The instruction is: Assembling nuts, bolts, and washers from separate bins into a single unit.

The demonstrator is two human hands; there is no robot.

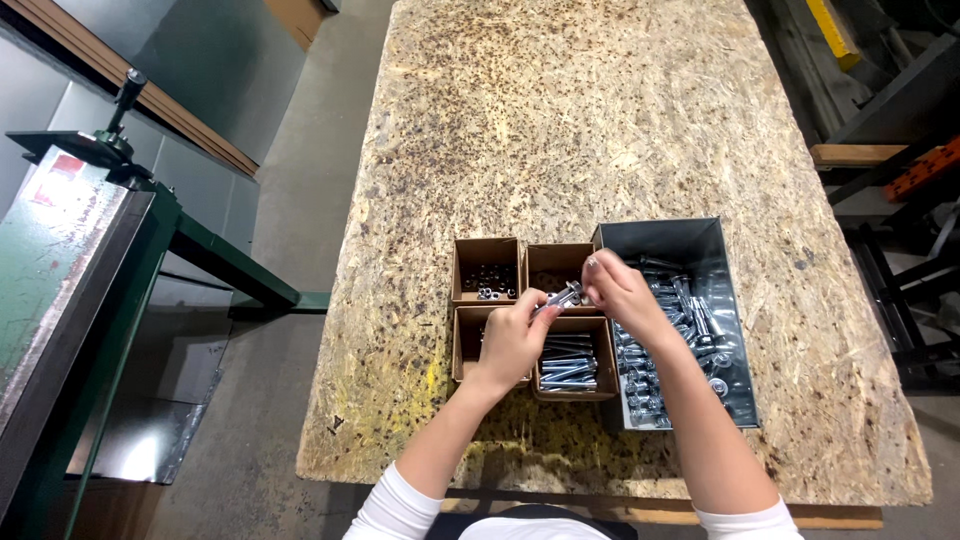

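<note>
Left hand [515, 335] and right hand [620, 290] both pinching one bolt [562, 297], held above cardboard boxes [487, 268] on table [560, 120]. Lower box holds more bolts [568, 362]. Metal bin [690, 320] of hardware just right of boxes.

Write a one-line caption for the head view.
Two hands hold a bolt over cardboard boxes beside a metal bin.

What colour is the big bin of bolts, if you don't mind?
The bin is grey metal, seen in the head view.
</note>
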